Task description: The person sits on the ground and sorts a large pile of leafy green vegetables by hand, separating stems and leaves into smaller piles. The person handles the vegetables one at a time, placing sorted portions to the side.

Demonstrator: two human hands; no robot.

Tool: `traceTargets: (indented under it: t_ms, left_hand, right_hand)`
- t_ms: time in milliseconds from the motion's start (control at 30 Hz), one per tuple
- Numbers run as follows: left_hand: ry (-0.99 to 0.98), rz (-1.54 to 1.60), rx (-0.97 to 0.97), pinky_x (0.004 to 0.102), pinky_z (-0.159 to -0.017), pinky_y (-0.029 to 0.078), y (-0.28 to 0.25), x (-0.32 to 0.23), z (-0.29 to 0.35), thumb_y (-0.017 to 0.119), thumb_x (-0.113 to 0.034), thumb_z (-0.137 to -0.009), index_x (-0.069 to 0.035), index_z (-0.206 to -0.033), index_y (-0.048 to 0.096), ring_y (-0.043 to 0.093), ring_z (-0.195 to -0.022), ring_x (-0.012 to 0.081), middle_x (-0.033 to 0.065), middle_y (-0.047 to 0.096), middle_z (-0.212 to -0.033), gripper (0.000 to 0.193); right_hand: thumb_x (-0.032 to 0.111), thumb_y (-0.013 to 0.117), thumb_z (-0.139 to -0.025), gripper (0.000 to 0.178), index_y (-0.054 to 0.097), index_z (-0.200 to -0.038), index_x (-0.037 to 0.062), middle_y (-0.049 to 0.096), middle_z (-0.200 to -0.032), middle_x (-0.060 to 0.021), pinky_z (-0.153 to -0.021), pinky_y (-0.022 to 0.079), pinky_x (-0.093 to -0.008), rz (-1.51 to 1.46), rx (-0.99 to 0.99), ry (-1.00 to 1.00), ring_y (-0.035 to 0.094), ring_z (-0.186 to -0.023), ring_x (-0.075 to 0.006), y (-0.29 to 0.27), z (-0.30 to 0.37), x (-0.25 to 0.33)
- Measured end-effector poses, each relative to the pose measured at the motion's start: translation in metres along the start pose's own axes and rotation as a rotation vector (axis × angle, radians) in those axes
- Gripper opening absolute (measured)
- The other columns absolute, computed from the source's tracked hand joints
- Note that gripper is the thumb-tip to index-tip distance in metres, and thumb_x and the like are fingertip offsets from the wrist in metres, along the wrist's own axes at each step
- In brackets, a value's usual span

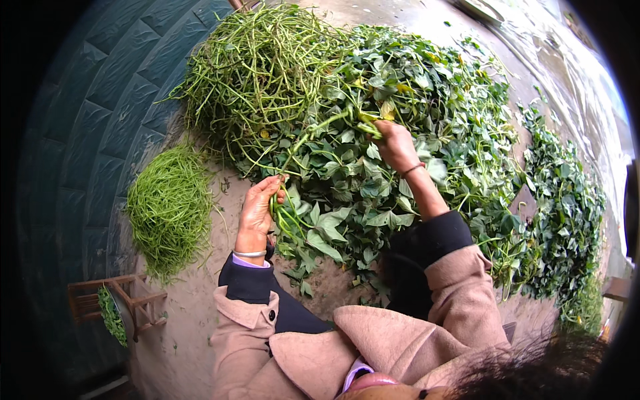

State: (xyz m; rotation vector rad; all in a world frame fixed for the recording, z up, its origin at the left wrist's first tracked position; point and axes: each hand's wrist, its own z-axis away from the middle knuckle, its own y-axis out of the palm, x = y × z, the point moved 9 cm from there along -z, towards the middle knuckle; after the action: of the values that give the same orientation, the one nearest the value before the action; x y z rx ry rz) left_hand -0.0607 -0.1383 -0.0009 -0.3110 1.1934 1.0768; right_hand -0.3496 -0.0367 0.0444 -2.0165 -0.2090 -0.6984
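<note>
A long green vine (pixel 313 132) stretches between my two hands above a wide heap of leafy vines (pixel 373 173). My left hand (pixel 257 210), with a silver bangle at the wrist, pinches the vine's near end. Several green leaf stalks (pixel 287 223) hang from that hand, with broad leaves below its fingers. Farther off and to the right, my right hand (pixel 399 148) is closed round the vine's other end, near a yellowing leaf. A thin dark band circles the right wrist.
Bare stems form a tall tangled pile (pixel 260 80) at the far left. Thin green stalks lie in a smaller pile (pixel 170 210) to my left. A wooden frame (pixel 133 297) stands near greens at lower left. Blue-green sheeting (pixel 87 133) lines the left; clear plastic (pixel 567 73) lies far right.
</note>
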Motion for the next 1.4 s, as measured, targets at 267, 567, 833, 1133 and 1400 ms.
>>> traceTargets:
  t_ms: [267, 567, 833, 1133, 1400]
  left_hand:
    - [-0.035, 0.196, 0.01, 0.0208, -0.063, 0.049, 0.009, 0.022, -0.008, 0.059, -0.009, -0.09, 0.0, -0.106, 0.06, 0.058, -0.073, 0.0107, 0.0038, 0.062, -0.091, 0.018]
    - [0.053, 0.028, 0.0, 0.019, -0.059, 0.046, 0.028, 0.028, -0.016, 0.059, -0.011, -0.091, 0.0, -0.106, 0.062, 0.055, -0.066, 0.0073, 0.0006, 0.063, -0.085, 0.019]
    - [0.059, -0.085, -0.104, 0.019, -0.058, 0.045, 0.023, 0.032, -0.018, 0.06, -0.01, -0.09, -0.001, -0.103, 0.065, 0.055, -0.066, 0.0056, 0.0014, 0.066, -0.09, 0.017]
    - [-0.169, 0.209, 0.184, 0.0196, -0.057, 0.047, 0.042, 0.03, -0.007, 0.06, -0.007, -0.088, 0.004, -0.109, 0.062, 0.054, -0.067, 0.0094, 0.0054, 0.061, -0.085, 0.023]
    - [-0.096, 0.432, 0.078, 0.0246, -0.065, 0.049, 0.019, 0.023, -0.006, 0.057, -0.008, -0.091, 0.0, -0.105, 0.057, 0.055, -0.073, 0.0144, 0.0104, 0.06, -0.094, 0.016]
  right_hand:
    - [0.019, 0.048, -0.097, 0.019, 0.059, -0.089, 0.0052, 0.062, -0.074, 0.0006, -0.058, 0.042, -0.0224, -1.142, 0.612, 0.31, 0.053, -0.065, -0.0066, 0.09, 0.054, 0.094]
    - [0.024, 0.056, -0.094, 0.018, 0.065, -0.092, 0.0094, 0.051, -0.066, 0.0083, -0.049, 0.029, -0.0203, -1.362, 0.688, 0.494, 0.037, -0.055, -0.0023, 0.109, 0.079, 0.111]
    - [0.022, 0.067, -0.085, 0.017, 0.066, -0.091, 0.0065, 0.059, -0.067, 0.0, -0.051, 0.037, -0.0249, -1.068, 0.641, 0.305, 0.047, -0.056, -0.008, 0.103, 0.075, 0.102]
    - [0.005, 0.058, -0.07, 0.011, 0.054, -0.08, 0.0033, 0.058, -0.074, -0.0161, -0.065, 0.048, -0.045, -0.002, 0.337, -0.051, 0.06, -0.076, -0.0366, 0.076, 0.04, 0.034]
    - [0.02, 0.053, -0.095, 0.017, 0.059, -0.095, 0.0034, 0.065, -0.084, -0.0006, -0.067, 0.045, -0.022, -1.187, 0.647, 0.433, 0.053, -0.073, -0.0053, 0.105, 0.055, 0.063]
